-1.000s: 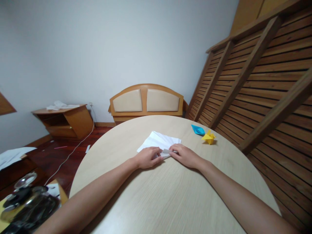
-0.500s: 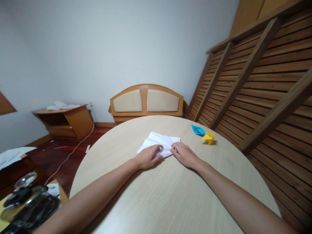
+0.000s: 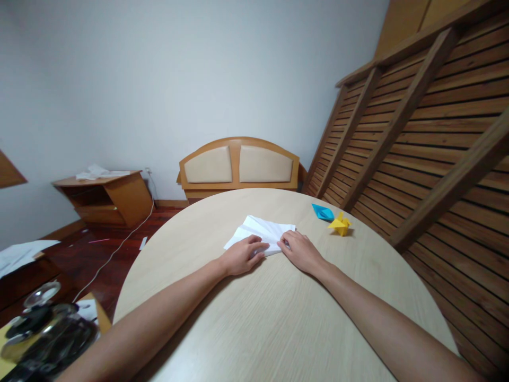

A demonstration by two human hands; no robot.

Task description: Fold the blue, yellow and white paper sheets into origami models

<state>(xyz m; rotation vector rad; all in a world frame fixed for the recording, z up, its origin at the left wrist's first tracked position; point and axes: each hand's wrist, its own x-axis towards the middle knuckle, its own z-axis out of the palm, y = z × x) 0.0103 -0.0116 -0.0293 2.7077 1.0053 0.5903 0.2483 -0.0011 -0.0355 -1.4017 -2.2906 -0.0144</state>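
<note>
Table: round, pale wood.
White paper: folded, flat on table's far half.
Left hand: palm down, pressing paper's near edge.
Right hand: fingertips on paper's near-right corner.
Blue figure, yellow figure: right of paper.

A room in a home, likely a bedroom or living room: a round pale wooden table stands near, a padded wooden headboard-like bench sits against the far white wall, a low wooden side cabinet at far left, slatted wooden panels along the right.
</note>
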